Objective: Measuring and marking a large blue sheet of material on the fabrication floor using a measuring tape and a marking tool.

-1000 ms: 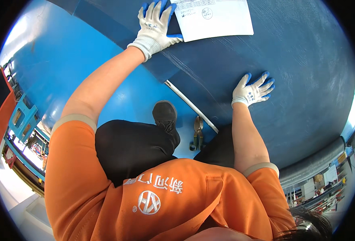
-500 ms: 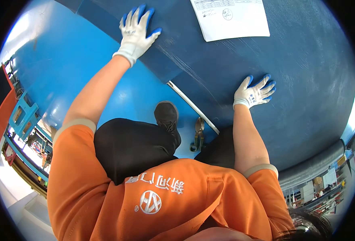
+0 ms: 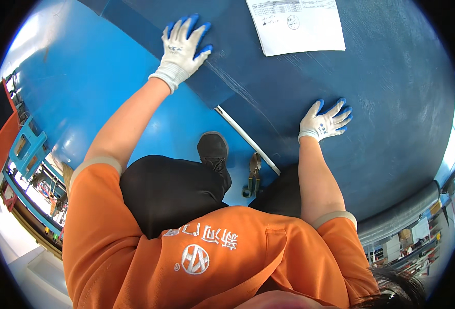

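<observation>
A large dark blue sheet [image 3: 382, 118] is spread over the blue floor. My left hand [image 3: 181, 50], in a white glove with blue fingertips, lies on the sheet near its left edge, fingers spread. In a matching glove, my right hand [image 3: 326, 121] rests flat on the sheet farther right, its fingers apart too. Between the hands, a narrow overlapping strip [image 3: 207, 85] runs along the left border. A thin white strip [image 3: 248, 138] follows the sheet's near-left edge. Printed papers [image 3: 299, 33] lie on the sheet beyond my right hand.
Green-handled snips [image 3: 253, 175] lie on the floor beside my dark shoe [image 3: 213, 151]. A large roll [image 3: 402, 213] stands at the right. Shelving [image 3: 413, 250] holds assorted items at the lower right. A light blue plastic stool [image 3: 29, 147] is at the far left.
My left hand has slid slightly right and toward me along the sheet. My right hand stays almost in place.
</observation>
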`<state>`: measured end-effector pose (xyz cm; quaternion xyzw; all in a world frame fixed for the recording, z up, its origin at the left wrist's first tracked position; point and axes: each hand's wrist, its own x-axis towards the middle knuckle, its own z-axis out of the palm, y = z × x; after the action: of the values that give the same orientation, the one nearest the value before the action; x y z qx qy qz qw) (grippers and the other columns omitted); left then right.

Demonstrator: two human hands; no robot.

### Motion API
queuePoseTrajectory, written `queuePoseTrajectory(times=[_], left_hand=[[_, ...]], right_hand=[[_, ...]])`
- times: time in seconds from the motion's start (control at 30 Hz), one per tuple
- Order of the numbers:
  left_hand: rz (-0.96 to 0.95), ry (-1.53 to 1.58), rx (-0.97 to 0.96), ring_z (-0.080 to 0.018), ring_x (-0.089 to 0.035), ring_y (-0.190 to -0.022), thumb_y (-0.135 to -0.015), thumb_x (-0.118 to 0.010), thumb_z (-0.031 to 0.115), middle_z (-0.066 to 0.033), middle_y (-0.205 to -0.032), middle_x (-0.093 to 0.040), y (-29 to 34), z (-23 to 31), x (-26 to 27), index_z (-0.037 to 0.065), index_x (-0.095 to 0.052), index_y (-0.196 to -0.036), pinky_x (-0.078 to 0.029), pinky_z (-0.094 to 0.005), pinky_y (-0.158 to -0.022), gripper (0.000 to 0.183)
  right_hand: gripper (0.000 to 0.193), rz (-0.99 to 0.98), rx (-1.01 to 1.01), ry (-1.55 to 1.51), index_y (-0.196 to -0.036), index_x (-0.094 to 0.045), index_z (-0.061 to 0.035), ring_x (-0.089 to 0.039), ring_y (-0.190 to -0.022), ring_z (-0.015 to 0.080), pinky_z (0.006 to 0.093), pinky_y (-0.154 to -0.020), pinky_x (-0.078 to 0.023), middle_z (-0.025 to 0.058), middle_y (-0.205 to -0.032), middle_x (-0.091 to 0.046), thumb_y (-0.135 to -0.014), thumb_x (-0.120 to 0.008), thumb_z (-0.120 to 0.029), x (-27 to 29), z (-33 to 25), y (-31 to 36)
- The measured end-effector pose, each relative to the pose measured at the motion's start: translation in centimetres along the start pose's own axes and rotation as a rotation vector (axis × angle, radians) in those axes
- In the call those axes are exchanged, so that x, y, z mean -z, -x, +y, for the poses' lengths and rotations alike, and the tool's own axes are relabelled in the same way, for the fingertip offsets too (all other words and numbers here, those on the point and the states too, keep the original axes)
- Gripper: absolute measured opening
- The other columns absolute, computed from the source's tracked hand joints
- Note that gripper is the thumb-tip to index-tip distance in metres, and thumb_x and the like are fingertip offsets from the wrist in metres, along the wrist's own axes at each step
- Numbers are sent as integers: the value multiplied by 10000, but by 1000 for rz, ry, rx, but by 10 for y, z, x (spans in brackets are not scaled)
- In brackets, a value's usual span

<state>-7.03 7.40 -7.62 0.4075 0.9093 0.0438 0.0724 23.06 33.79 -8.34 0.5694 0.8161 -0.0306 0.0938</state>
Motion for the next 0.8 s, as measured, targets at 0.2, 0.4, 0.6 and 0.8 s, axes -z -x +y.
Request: queuePoseTrajectory(times=[0.2,0.4,0.6,0.8], left_hand=[[56,21,-132,-408,-277,-1393,-846,-598,499,-198,-1494,-316,-53,38,7,187,-412,-1441,-150,-604,-1137,696],[-127,-46,-44,-463,-241,-1397,-864,-561,515,-312,-1496,-265,-104,86,3,133,-327,-1491,-88,-647,-1110,770],[-226,-21,-314,-406,-261,-1412,-850,-588,485,-230,-1520,-295,-141,99,31,151,-364,-1481,-112,-625,-1122,748],[-56,121,-217,-372,-255,-1424,-845,-610,401,-160,-1545,-292,-122,46,40,162,-415,-1452,-132,-572,-1152,681]], right_hand=[[732,51,-12,6,-1542,-248,-166,-71,-1491,397,607,-1165,-71,184,-1609,-142,-910,-478,-454,14,-5,0],[752,53,19,-39,-1531,-278,-151,-109,-1483,406,622,-1157,-72,198,-1600,-166,-875,-544,-403,9,-5,4],[760,-15,19,-34,-1537,-258,-167,-57,-1492,395,611,-1166,-34,180,-1615,-114,-874,-546,-399,32,-22,15],[761,-7,12,-29,-1539,-255,-169,-52,-1494,389,604,-1169,-35,174,-1618,-105,-874,-547,-397,40,-38,24]])
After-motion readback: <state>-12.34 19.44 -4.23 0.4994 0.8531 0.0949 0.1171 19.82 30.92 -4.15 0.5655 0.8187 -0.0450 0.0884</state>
